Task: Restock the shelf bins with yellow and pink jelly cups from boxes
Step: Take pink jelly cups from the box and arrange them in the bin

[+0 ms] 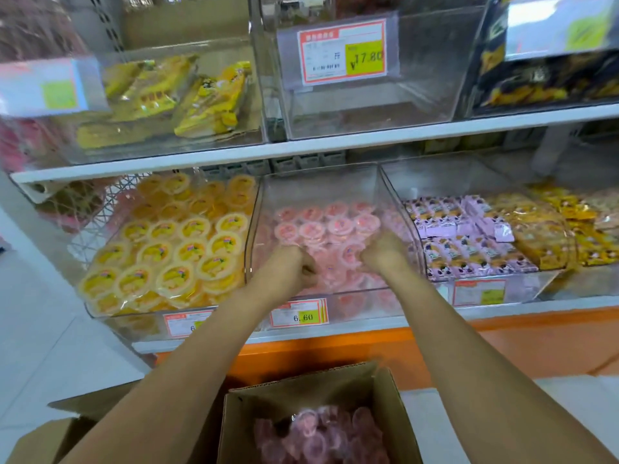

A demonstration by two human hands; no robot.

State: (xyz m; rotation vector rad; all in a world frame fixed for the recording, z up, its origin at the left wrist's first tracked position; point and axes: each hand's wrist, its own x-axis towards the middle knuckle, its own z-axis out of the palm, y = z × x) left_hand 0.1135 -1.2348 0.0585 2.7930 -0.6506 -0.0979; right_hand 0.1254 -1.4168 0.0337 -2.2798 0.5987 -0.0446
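Observation:
Both my hands are inside the clear middle bin on the lower shelf, over the pink jelly cups that lie in it. My left hand is at the bin's front left with its fingers curled under; blur hides whether it holds a cup. My right hand is at the front right, knuckles up, fingers down among the cups and hidden. The bin to the left is packed with yellow jelly cups. Below my arms, an open cardboard box holds more pink jelly cups.
A bin of purple and yellow snack packs stands to the right. The upper shelf carries a bin of yellow packets, a bare clear bin with a price tag and dark packets. A second box flap lies at lower left.

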